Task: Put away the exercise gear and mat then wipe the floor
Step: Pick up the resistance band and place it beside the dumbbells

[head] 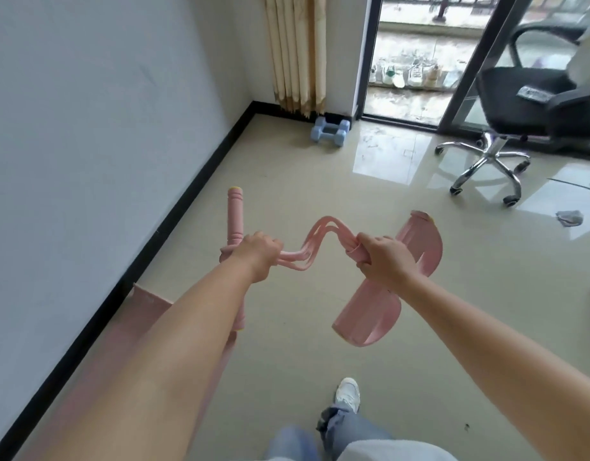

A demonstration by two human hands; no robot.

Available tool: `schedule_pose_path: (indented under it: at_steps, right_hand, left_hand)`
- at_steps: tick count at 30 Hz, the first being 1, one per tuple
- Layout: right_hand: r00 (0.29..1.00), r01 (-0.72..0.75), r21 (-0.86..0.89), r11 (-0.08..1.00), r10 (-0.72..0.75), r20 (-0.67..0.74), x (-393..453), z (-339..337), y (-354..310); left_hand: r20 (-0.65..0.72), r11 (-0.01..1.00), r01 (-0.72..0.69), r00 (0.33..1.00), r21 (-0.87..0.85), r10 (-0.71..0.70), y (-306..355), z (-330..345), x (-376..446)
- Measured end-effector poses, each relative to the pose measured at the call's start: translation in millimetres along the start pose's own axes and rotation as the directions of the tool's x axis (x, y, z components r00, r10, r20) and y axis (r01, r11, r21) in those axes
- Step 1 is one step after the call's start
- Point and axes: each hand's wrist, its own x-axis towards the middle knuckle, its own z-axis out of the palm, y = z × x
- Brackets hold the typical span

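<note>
I hold a pink pedal resistance puller in the air at mid-frame. My left hand grips its pink foam handle bar, which stands upright. My right hand grips the middle of the pink foot pedal piece, whose two flat wings stick up and down. Slack pink elastic tubes sag in a wave between my hands. A pink exercise mat lies on the floor along the left wall, mostly hidden under my left arm. Two light blue dumbbells sit on the floor in the far corner.
A black office chair on a chrome wheeled base stands at the right by the open balcony door. A grey cloth lies on the glossy beige tile floor at the right. A beige curtain hangs in the corner. My legs and white shoe show below.
</note>
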Motion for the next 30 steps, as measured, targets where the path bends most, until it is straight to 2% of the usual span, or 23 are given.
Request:
schedule_pose_path:
  at_steps: [5,12,20,24,30]
  right_hand:
    - [0.999,0.023,0.011,1.000,-0.023,0.031,113.2,-32.9,27.8]
    - [0.997,0.067,0.022,0.998,-0.068,0.038,293.7,-69.8,37.7]
    - [1.000,-0.006,0.029,1.000,0.006,0.001,502.3,-118.6,49.1]
    - [1.000,-0.017,-0.001,1.000,0.017,-0.003,587.8,-138.8,63.1]
    - [1.000,-0.017,0.045,0.999,0.016,0.016,730.6,-146.8,83.5]
  left_hand:
    - [-0.002,0.997,-0.068,0.998,0.042,0.069,-33.6,-38.0,106.3]
    - [-0.051,0.996,-0.066,0.996,0.053,0.069,-119.9,-93.2,270.1]
    - [-0.072,0.992,-0.094,0.992,0.087,0.100,-228.8,-171.6,461.7]
    - [-0.054,0.982,-0.127,0.989,0.143,0.136,-266.2,-205.6,539.3]
    - [-0.030,0.974,-0.158,0.986,0.164,0.165,-309.2,-245.7,664.4]
